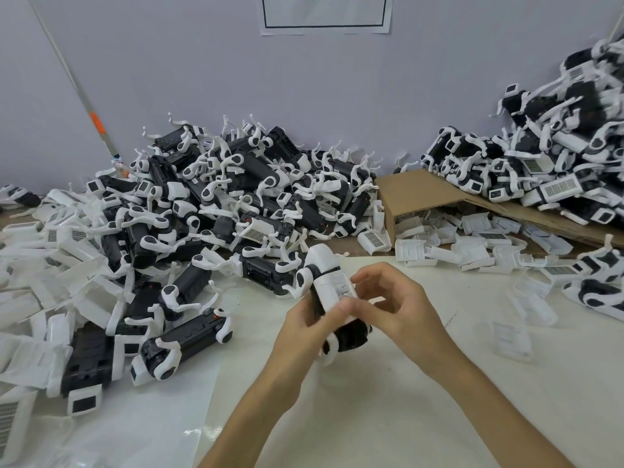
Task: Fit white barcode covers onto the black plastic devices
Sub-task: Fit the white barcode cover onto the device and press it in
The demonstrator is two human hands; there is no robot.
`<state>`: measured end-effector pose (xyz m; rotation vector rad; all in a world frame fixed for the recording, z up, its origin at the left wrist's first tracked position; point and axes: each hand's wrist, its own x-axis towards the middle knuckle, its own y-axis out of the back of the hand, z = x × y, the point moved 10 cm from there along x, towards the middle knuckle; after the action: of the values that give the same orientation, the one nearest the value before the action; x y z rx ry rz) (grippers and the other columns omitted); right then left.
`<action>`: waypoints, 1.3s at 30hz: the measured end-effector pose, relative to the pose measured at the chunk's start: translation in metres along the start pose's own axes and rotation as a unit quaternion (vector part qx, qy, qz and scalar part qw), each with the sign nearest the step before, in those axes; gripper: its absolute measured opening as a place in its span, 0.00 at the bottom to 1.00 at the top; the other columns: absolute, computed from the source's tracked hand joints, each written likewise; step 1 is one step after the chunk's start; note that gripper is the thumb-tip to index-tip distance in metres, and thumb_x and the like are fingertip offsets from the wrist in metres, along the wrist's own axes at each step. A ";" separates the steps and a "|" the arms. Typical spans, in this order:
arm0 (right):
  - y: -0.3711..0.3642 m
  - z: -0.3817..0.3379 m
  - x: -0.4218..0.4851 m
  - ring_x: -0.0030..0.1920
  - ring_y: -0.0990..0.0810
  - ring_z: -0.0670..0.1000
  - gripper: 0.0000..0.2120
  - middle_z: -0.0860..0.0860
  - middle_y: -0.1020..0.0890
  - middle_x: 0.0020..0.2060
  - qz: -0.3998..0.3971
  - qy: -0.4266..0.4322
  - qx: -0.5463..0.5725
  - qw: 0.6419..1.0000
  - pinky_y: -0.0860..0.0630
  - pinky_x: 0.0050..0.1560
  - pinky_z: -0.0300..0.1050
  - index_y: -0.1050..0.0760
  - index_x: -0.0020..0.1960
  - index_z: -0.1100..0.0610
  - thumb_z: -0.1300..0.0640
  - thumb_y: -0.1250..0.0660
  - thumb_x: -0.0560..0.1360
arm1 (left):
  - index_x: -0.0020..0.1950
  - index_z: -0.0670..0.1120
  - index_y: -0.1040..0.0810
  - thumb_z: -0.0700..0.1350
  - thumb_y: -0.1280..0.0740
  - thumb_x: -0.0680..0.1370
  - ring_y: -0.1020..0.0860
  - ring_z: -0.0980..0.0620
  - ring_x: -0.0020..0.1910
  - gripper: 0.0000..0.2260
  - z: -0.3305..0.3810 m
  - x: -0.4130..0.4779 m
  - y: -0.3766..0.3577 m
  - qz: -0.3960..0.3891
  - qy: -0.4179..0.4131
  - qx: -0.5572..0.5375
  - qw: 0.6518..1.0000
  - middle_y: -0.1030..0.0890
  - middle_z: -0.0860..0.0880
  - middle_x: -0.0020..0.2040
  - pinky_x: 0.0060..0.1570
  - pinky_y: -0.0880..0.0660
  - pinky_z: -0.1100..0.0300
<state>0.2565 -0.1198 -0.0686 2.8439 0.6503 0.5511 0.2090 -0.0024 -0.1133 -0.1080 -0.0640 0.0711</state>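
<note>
- We see the white cover [332, 282] lying along the top face of the black device [351, 332], both held above the table [371, 417] at the middle of the view.
- Their shared long axis runs from the near right end up and away to the far left; the cover's far end sticks out past both hands.
- Our left hand [304, 329] wraps the device's body from the left, fingers curled under, thumb on the cover's near end.
- Our right hand [398, 305] comes in from the right, fingers bent, pinching the cover's near edge.
- We judge the cover not yet fully seated; pressing along that axis should finish it.
- Loose covers [472, 244] spill from a cardboard box [415, 190] beyond.
</note>
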 end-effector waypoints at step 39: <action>-0.003 -0.008 -0.007 0.59 0.21 0.47 0.26 0.38 0.23 0.60 -0.009 0.049 -0.046 0.998 0.24 0.56 0.47 0.30 0.64 0.44 0.58 0.34 0.67 | 0.55 0.46 0.23 0.40 0.27 0.77 0.19 0.54 0.39 0.09 0.004 0.001 0.009 0.080 -0.062 0.106 0.989 0.17 0.53 0.41 0.36 0.23 0.62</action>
<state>0.2462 -0.1194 -0.0641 2.7370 0.6496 0.7010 0.2094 0.0072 -0.1102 0.1051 -0.1718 0.2442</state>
